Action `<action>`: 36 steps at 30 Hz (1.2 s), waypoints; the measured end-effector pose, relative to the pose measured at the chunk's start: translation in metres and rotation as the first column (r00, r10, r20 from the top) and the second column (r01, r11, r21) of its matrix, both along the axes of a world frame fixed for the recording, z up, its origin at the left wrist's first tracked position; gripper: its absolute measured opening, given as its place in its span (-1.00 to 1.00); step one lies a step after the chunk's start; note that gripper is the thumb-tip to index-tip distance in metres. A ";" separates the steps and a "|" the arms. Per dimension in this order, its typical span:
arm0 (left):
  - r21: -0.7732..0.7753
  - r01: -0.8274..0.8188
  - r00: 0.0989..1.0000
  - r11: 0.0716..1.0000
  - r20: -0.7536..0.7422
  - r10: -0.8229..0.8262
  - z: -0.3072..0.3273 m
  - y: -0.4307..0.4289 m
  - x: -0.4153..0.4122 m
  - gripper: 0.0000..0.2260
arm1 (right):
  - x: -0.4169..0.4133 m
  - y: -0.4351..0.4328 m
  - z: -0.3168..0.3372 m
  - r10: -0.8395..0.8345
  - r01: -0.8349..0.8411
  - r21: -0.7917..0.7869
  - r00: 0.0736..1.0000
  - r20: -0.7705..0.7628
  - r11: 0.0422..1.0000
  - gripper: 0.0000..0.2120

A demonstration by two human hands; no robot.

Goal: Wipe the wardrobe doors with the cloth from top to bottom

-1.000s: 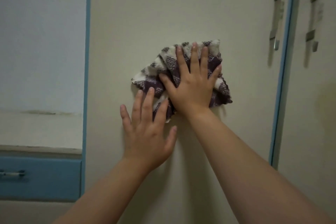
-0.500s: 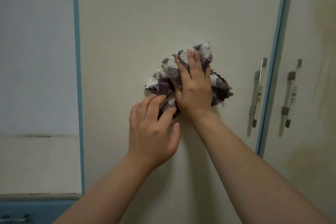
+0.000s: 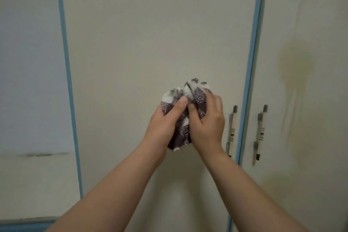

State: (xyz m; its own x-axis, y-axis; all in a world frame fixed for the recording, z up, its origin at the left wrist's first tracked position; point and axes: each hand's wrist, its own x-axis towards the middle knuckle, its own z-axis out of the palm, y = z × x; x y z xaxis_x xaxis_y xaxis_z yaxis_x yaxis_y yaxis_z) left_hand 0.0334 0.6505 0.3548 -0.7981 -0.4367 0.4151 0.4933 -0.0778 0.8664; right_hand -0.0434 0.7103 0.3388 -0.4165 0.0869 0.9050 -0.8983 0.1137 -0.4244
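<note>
pale wall left of the wardrobe; a blue ledge at the bottom left corner.

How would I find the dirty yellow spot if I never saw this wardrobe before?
Start at the blue strip running down between the two cream doors. Go to the right door, above its silver handle. The yellowish stain sits there with thin streaks dripping down; the left door looks plain.

Pale wall stood at left, lower part cream with dark scuff. Blue ledge ran along bottom left corner. Light was dim, even, without hard shadows.
</note>
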 end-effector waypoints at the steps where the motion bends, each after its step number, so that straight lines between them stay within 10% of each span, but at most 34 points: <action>1: 0.038 0.072 0.997 0.997 0.001 -0.072 0.002 0.004 -0.001 -0.62 | 0.006 0.001 0.002 0.024 -0.025 0.011 1.000 0.004 1.000 -0.53; 5: 0.167 0.092 0.995 0.982 0.019 -0.096 0.010 0.021 -0.009 -0.72 | 0.014 0.023 0.011 0.335 -0.337 -0.021 0.925 0.179 0.941 -0.45; 9: 0.278 -0.038 0.997 0.960 0.075 0.018 0.016 0.027 -0.022 -0.84 | 0.007 0.047 0.029 0.924 -0.705 -0.607 0.204 0.323 0.367 -0.47; 12: 0.383 -0.068 0.998 0.921 0.037 0.058 0.018 0.036 -0.027 -0.86 | 0.003 0.064 0.041 0.920 -0.679 -0.659 0.064 0.388 0.325 -0.69; 18: 0.501 0.345 0.938 0.794 -0.153 -0.311 0.028 0.044 -0.047 -0.63 | -0.010 0.081 0.045 0.632 -0.718 -0.183 0.427 0.646 0.672 -0.62; 26: 0.242 0.062 0.997 0.968 0.019 -0.068 0.069 0.059 -0.061 -0.89 | -0.023 0.111 0.070 0.456 -0.531 0.084 0.788 0.413 0.843 -0.80; 31: -0.143 -0.279 0.956 0.950 -0.130 0.262 0.082 0.057 -0.067 -0.93 | -0.039 0.126 0.089 0.410 -0.418 -0.040 0.862 0.300 0.908 -0.77; 36: -0.139 -0.330 0.939 0.934 -0.149 0.310 0.088 0.057 -0.071 -0.82 | -0.071 0.157 0.092 0.189 -0.248 0.185 0.940 0.285 0.951 -0.75</action>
State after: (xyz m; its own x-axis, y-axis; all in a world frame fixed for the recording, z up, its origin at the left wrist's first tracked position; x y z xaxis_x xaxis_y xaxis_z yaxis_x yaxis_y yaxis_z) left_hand -0.0371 0.7076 0.4428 -0.5658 -0.5802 0.5858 0.5716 0.2360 0.7858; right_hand -0.1145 0.8674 0.4312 -0.6261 -0.2177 0.7487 -0.7724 0.0418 -0.6338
